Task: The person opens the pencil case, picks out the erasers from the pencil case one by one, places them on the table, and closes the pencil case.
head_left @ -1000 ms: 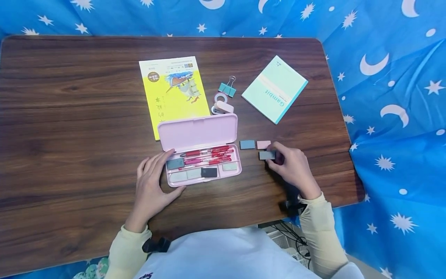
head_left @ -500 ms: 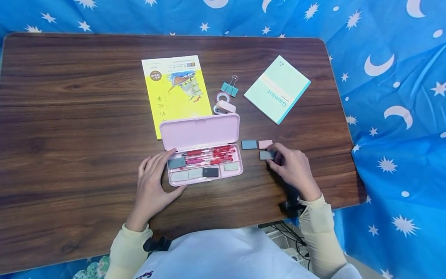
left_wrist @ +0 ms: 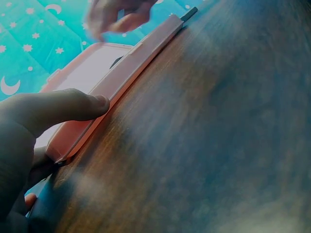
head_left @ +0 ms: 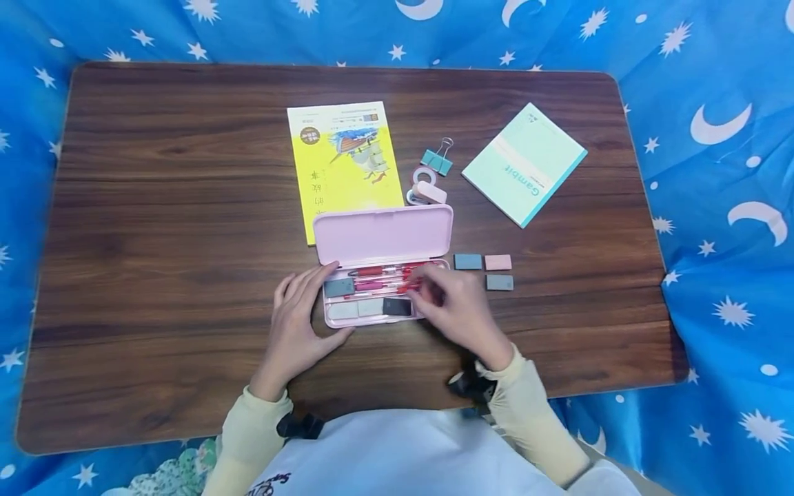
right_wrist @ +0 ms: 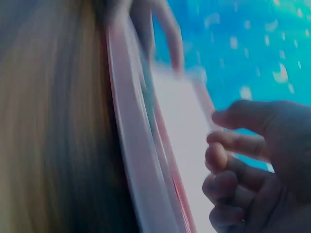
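A pink pencil case point(head_left: 383, 238) lies with its lid raised in the head view. Several red pens point(head_left: 372, 271) and several eraser-like blocks, among them a dark one point(head_left: 397, 307), lie inside. My left hand point(head_left: 296, 339) grips the left end, its thumb point(left_wrist: 82, 106) pressing the front wall in the left wrist view. Over the case's right half is my right hand point(head_left: 462, 310), hiding that end. In the right wrist view its fingers point(right_wrist: 233, 145) are loosely bent with nothing between them. Beside the case lie a blue eraser point(head_left: 467, 262), a pink eraser point(head_left: 497, 262) and a grey eraser point(head_left: 499, 282).
Behind the case are a yellow book point(head_left: 347, 182), partly covered by the lid, a small stapler point(head_left: 429, 192), a tape roll point(head_left: 424, 175) and a teal binder clip point(head_left: 437, 162). A green notebook point(head_left: 524, 165) lies at the back right of the wooden table point(head_left: 186, 207).
My right hand has let go of the grey eraser, left below the pink one, and moved left over the pencil case. My left hand keeps its grip. The head view has shifted left.
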